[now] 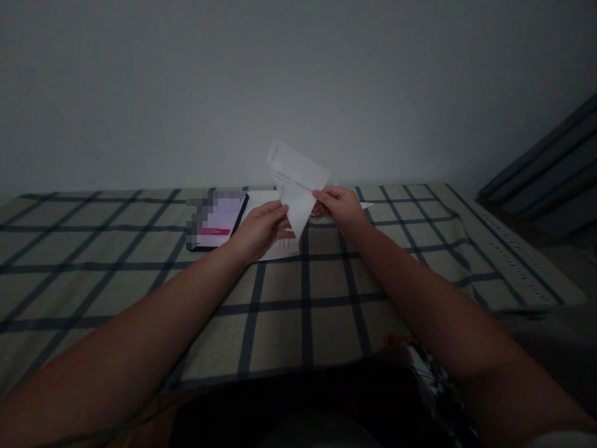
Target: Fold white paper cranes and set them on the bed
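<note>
A white sheet of paper (298, 180) with faint print is held up above the table, folded or bent into an angled shape. My left hand (263, 229) pinches its left edge between thumb and fingers. On the other side, my right hand (339, 202) grips the paper's right edge with thumb and forefinger. Beneath my left hand lies another white paper (280, 250), partly covered by the hand. A pointed white corner of paper (367, 205) shows just past my right hand; the rest of it is hidden.
A tablet (219, 218) with a lit, partly pixelated screen lies left of my hands. The checked tablecloth (280, 305) covers the table, which meets a plain wall (298, 81). A dark curtain (550, 155) hangs at the right. Orange-and-white patterned material (424, 367) is near my right forearm.
</note>
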Demonstrator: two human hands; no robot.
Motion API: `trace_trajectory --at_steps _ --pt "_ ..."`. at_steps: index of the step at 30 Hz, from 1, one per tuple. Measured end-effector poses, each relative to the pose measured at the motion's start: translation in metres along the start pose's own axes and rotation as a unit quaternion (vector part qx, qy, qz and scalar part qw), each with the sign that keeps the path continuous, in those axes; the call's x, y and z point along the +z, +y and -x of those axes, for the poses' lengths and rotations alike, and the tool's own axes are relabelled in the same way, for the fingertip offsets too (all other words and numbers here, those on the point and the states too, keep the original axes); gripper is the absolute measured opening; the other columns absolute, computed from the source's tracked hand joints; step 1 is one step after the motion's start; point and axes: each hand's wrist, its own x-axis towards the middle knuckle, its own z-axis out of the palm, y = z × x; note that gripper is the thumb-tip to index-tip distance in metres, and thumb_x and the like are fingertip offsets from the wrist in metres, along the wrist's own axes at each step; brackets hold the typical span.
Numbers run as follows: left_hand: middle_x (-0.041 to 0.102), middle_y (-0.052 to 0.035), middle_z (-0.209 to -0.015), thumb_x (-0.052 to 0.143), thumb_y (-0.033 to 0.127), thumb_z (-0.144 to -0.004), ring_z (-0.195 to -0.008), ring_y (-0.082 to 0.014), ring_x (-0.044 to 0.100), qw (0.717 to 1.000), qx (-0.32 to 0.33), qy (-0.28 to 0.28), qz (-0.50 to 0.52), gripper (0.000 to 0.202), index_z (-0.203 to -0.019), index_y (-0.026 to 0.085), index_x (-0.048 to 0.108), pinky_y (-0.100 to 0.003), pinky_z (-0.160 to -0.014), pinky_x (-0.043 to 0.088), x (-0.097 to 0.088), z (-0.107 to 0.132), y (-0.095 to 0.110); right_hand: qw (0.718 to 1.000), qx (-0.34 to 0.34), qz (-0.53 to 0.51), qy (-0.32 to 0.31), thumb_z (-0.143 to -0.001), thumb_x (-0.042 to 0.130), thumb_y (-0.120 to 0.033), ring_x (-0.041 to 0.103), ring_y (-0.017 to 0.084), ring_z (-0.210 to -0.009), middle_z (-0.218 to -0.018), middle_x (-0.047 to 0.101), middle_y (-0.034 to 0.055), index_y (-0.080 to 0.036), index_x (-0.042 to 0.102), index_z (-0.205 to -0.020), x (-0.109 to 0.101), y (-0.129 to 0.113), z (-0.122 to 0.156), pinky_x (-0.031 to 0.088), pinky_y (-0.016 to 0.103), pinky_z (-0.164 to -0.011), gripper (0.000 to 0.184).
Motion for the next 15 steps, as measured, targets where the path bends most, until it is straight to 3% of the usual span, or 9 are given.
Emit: trace_trajectory --at_steps 6,12,15 --pt "0.066 -0.0016 -0.067 0.079 0.021 -0.076 -0.058 -0.0097 0.062 1.0 0.013 -0.019 0.006 0.015 -0.086 0.012 0.071 -0.019 -0.058 0.053 -0.0017 -0.002 -0.0015 1.0 0.017 0.01 0.019 -0.076 0.082 -0.046 0.061 0.009 -0.059 -0.065 0.067 -0.0007 -0.019 0.064 -0.069 0.0002 0.0025 -0.0025 0.054 0.023 -0.062 0.033" --pt "0.077 -0.0072 -0.096 0.081 0.021 -0.075 -0.076 -0.0148 0.072 0.999 0.01 -0.04 -0.022 0.034 -0.108 0.017 0.072 -0.026 -0.073 0.059 -0.0018 -0.001 -0.0038 0.999 0.006 0.032 0.02 -0.081 0.078 -0.043 0.06 0.009 -0.058 -0.064 0.066 -0.0003 -0.019 0.064 -0.067 0.0005 0.0001 -0.0016 0.053 0.022 -0.061 0.032" --pt "0.077 -0.0074 -0.095 0.08 0.02 -0.074 -0.078 -0.0147 0.073 0.999 0.016 -0.04 -0.021 0.034 -0.107 0.016 0.072 -0.026 -0.077 0.059 -0.0014 -0.0004 -0.0044 0.999 0.014 0.029 0.021 -0.08 0.079 -0.042 0.06 0.009 -0.058 -0.064 0.066 -0.0006 -0.019 0.063 -0.067 0.0003 0.0003 -0.0018 0.052 0.022 -0.06 0.031"
